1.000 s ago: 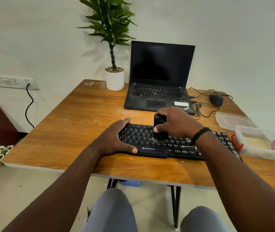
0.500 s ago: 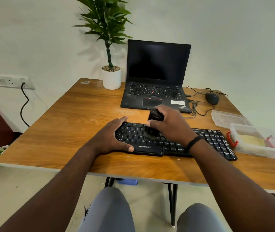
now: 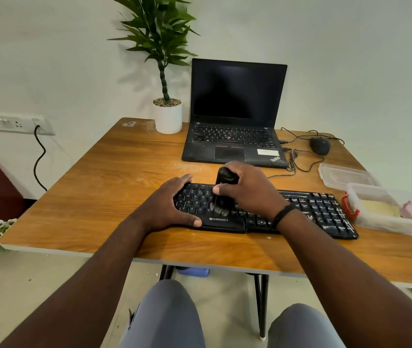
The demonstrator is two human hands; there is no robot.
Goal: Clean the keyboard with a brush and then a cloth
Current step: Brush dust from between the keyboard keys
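Keyboard (image 3: 307, 209): black, lying flat near the front edge of the wooden tabletop (image 3: 104, 197), long side running left to right, brand label facing the near edge.

Left hand (image 3: 167, 207): gripping the keyboard's left end, fingers (image 3: 182, 179) curling over the far edge, thumb pressing on the near edge beside the label.

Right hand (image 3: 252, 192): holding the brush (image 3: 225, 187) upright over the left-centre keys, fingers wrapping the black handle, thumb lying across its front; dark band sitting on the wrist.

Brush: black handle rising above the hand, pale bristles touching the keys, blurring at the tips.

Laptop (image 3: 235, 116): standing open beyond the keyboard, screen dark, apart from it.

Potted plant (image 3: 167, 114): standing in a white pot just left of the laptop, at the tabletop's far edge.

Mouse (image 3: 320, 145): lying right of the laptop, cable trailing loosely across the wood.

Clear plastic container (image 3: 390, 209): sitting just beside the keyboard's right end, red clip facing the keys, pale contents showing inside, too unclear for identifying.

Clear lid (image 3: 345, 175): lying flat just behind the container.

Wall socket (image 3: 16, 123): sitting on the left wall, black cord hanging from it.
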